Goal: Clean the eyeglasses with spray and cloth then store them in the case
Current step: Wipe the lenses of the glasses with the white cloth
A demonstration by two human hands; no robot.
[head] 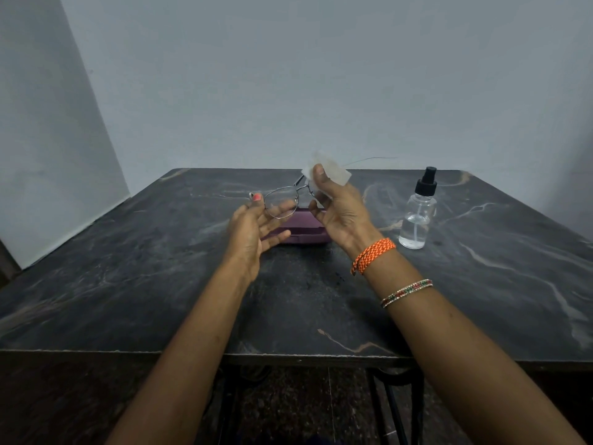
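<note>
Ideally, while the left hand (253, 226) steadies the eyeglasses (282, 200) by the rim above the purple case (305, 231), the right hand (337, 210), pinching the cloth (330, 170) round one lens, should rub gently, both faces.

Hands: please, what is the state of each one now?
Left hand: holds the eyeglasses at the rim.
Right hand: pinches the cloth over one lens.

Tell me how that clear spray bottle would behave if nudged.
The clear plastic spray bottle with black nozzle looks tall and narrow, so probably tippy. Only partly filled, likely light. Its round body would probably roll once down on the dark marble table.
</note>
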